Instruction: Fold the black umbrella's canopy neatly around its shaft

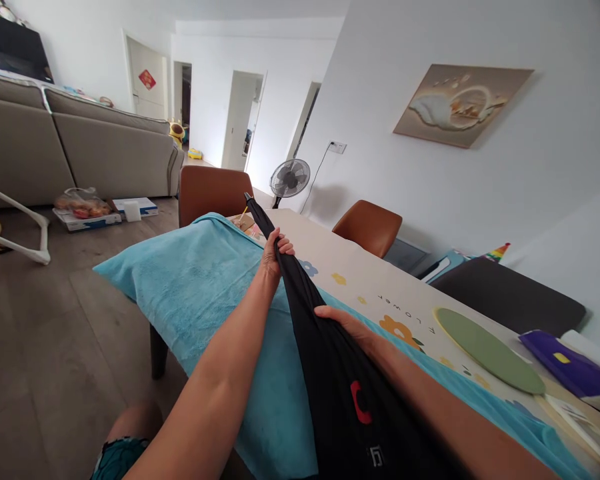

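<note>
A black umbrella [325, 347], loosely furled, slants from the bottom of the view up to its tip at the middle of the table. Red and white marks show on its lower cloth. My left hand [279, 252] is closed around the narrow part near the tip. Farther down, my right hand [347, 325] clasps the cloth from the right side, its thumb on top and the other fingers mostly hidden. Beneath the umbrella, a light blue towel-like cloth [195, 280] covers the table's near side and hangs over the edge.
The flower-patterned tabletop [320, 233] carries a green oval mat [487, 350] and a purple pack [570, 360] at right. Brown chairs [215, 193] and a dark chair back [510, 293] surround it. A fan [290, 178] stands beyond; a sofa [105, 143] is at left.
</note>
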`<action>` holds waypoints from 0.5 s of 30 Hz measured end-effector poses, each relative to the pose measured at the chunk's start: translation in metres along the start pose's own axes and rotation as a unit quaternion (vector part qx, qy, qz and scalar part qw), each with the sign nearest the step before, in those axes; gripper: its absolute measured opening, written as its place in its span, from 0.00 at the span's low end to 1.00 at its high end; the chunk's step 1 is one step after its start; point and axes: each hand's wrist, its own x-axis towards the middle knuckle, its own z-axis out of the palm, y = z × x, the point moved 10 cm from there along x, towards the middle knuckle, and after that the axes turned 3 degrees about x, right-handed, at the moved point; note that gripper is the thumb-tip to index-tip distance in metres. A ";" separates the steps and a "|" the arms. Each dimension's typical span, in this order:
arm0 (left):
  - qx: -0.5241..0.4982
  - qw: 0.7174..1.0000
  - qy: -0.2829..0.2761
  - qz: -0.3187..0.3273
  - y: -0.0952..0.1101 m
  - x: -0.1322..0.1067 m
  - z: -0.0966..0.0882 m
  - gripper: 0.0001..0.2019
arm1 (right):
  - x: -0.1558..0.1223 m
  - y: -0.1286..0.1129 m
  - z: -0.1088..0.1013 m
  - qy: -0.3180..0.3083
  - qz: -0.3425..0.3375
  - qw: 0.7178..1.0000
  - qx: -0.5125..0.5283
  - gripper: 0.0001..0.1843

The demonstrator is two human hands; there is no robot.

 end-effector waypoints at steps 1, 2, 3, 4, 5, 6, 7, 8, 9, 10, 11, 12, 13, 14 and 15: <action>0.013 1.000 0.021 -0.004 -0.001 0.002 -0.004 0.16 | -0.002 0.003 0.002 -0.015 0.020 1.000 0.009 0.12; 0.028 0.999 0.046 -0.005 -0.002 0.003 -0.009 0.16 | -0.005 0.002 0.003 -0.025 0.025 0.999 0.006 0.11; 0.043 0.997 0.071 -0.004 -0.003 0.003 -0.013 0.15 | -0.008 0.000 0.003 -0.029 0.015 0.999 -0.012 0.11; 0.055 0.994 0.094 -0.001 -0.003 0.004 -0.017 0.15 | -0.011 -0.004 0.002 -0.026 -0.005 0.999 -0.043 0.11; 0.064 0.992 0.112 0.003 -0.003 0.004 -0.021 0.14 | -0.014 -0.007 0.000 -0.019 -0.024 0.997 -0.078 0.13; 0.069 0.990 0.126 0.007 -0.003 0.004 -0.023 0.14 | -0.018 -0.009 -0.002 -0.008 -0.041 0.993 -0.108 0.14; 0.074 0.988 0.136 0.010 -0.003 0.004 -0.025 0.14 | -0.022 -0.011 -0.005 0.006 -0.056 0.990 -0.133 0.16; 0.079 0.986 0.147 0.013 -0.003 0.004 -0.028 0.14 | -0.026 -0.011 -0.007 0.017 -0.067 0.986 -0.151 0.17; 0.086 0.984 0.157 0.016 -0.004 0.004 -0.030 0.14 | -0.028 -0.010 -0.009 0.025 -0.074 0.984 -0.162 0.18; 0.092 0.982 0.165 0.018 -0.004 0.004 -0.031 0.14 | -0.030 -0.007 -0.010 0.027 -0.072 0.983 -0.166 0.17; 0.098 0.980 0.172 0.019 -0.004 0.004 -0.033 0.14 | -0.031 -0.003 -0.010 0.020 -0.062 0.984 -0.165 0.17; 0.104 0.979 0.177 0.020 -0.004 0.004 -0.034 0.14 | -0.031 0.003 -0.009 0.007 -0.047 0.986 -0.160 0.16; 0.108 0.977 0.181 0.022 -0.003 0.004 -0.035 0.14 | -0.031 0.008 -0.007 -0.009 -0.032 0.988 -0.152 0.15; 0.112 0.976 0.183 0.023 -0.002 0.004 -0.035 0.14 | -0.031 0.012 -0.006 -0.024 -0.022 0.990 -0.141 0.15; 0.116 0.975 0.185 0.026 0.000 0.004 -0.035 0.14 | -0.030 0.013 -0.006 -0.037 -0.017 0.991 -0.127 0.14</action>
